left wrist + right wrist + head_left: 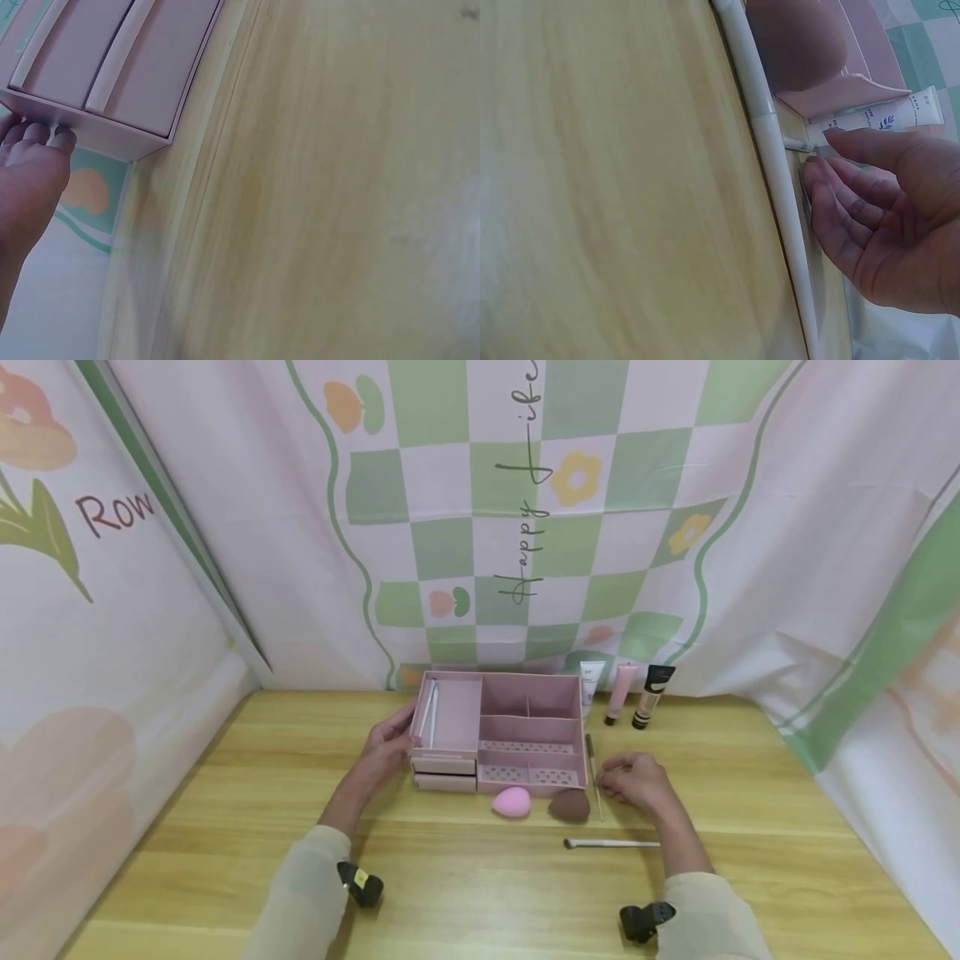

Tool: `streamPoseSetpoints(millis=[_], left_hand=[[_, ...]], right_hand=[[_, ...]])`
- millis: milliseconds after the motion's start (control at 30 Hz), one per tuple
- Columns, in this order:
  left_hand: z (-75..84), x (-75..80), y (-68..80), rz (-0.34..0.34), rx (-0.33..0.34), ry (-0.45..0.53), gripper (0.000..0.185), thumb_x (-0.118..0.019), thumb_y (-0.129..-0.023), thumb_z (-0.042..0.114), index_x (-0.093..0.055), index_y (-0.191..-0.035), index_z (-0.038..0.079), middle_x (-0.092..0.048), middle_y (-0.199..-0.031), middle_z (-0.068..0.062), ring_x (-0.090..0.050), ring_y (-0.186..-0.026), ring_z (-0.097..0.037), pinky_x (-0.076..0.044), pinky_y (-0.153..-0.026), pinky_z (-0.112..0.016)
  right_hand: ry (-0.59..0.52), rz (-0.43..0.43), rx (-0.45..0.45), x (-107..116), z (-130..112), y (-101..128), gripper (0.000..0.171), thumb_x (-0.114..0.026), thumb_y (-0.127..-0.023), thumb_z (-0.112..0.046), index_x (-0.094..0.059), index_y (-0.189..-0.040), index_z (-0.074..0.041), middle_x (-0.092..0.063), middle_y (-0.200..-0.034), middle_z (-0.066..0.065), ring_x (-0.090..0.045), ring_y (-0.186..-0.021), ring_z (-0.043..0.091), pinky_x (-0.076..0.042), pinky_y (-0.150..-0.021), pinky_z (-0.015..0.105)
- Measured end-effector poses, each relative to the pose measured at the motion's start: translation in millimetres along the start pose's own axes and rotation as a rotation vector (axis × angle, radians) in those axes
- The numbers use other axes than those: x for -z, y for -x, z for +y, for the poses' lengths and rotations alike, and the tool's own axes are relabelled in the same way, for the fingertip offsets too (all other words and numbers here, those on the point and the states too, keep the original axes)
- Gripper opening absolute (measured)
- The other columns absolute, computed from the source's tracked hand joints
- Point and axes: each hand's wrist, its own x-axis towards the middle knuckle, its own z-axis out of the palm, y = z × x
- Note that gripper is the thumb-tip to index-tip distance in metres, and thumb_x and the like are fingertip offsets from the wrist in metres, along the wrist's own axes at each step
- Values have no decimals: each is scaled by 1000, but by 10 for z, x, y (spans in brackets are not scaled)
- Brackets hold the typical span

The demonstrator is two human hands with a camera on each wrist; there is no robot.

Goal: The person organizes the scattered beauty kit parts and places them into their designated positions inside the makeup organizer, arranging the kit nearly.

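A pink makeup organizer point(457, 710) with two drawers and several compartments stands against the back curtain. My left hand point(382, 750) rests on its left side, fingertips against the wall, as the left wrist view also shows. Two thin white sticks point(430, 714) lie on its top left panel. My right hand point(637, 781) is beside a slim brown makeup brush point(595, 777) on the table. In the right wrist view, a gap shows between thumb and forefinger, close to the brush's end. A white-handled makeup brush point(776, 165) lies nearer the front.
A pink makeup sponge point(512, 802) and a brown makeup sponge point(570, 806) sit before the organizer. A white tube point(591, 681), a pink tube point(620, 693) and a black-capped tube point(651, 697) stand right of it. Patterned curtains point(300, 568) enclose the wooden table point(465, 885).
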Motion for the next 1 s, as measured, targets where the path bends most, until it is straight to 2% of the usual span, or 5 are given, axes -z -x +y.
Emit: streamPoseSetpoints(millis=[267, 533, 800, 1000], left_hand=[[-7, 4, 6, 0, 0, 1, 75, -46, -86, -9, -15, -154, 2, -9, -165, -14, -11, -154, -30, -17, -124, -37], [4, -6, 22, 5, 8, 13, 76, -46, -86, -9, -16, -154, 3, -9, -166, -12, -11, -154, -29, -16, -124, -37], [14, -10, 7, 1, 8, 1, 76, -48, -86, -7, -16, -155, 4, -9, -166, -11, -10, -154, -29, -16, -125, -38], [15, -15, 6, 5, 12, 4, 74, -48, -88, -6, -18, -155, 5, -10, -166, -10, -10, -155, -27, -15, -125, -38]], right_hand=[[20, 30, -9, -37, 43, -16, 39, -70, -84, -7, -58, -114, 14, -70, -80, 11, -62, -66, 11, -58, -60, 23], [130, 90, -26, -81, 46, -34, 31, -76, -81, -13, -66, -102, 8, -72, -80, 11, -63, -64, 11, -56, -59, 23], [131, 122, -14, -93, 60, -39, 28, -76, -78, -8, -68, -98, 10, -73, -75, 11, -62, -59, 8, -55, -55, 21], [195, 129, -27, -84, 33, -53, 23, -75, -79, -11, -72, -95, 6, -73, -71, 6, -62, -59, 8, -53, -55, 20]])
